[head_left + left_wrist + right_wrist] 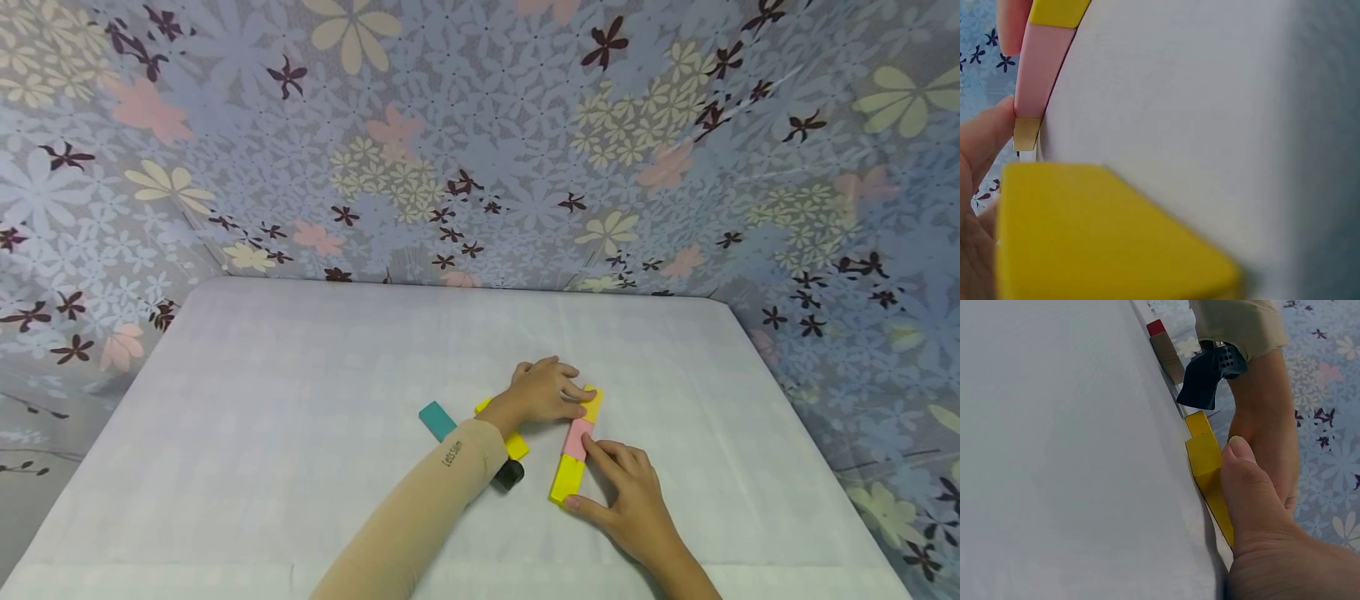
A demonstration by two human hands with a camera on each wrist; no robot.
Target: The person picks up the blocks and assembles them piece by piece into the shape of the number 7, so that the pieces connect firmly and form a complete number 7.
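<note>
Sleeve (pixel 416 508) is running left of pink block (pixel 576 440); unclenched hands (pixel 542 392) (pixel 633 500) are merely touching its row, uneven pressure perhaps skewing it

Pale tabletop (pixel 300 375) with rounded far corners, floral backdrop (pixel 517 167) behind it and along both sides, blue blossoms (pixel 41 187) across the print, cream flowers (pixel 352 21) and pink flowers (pixel 150 110) among them (small maroon flowers (pixel 606 43) too).

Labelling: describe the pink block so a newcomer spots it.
On the white tabletop, right of centre in the head view, three blocks lie end to end. The pink block lies between a yellow block and an orange block; only it is pink.
</note>
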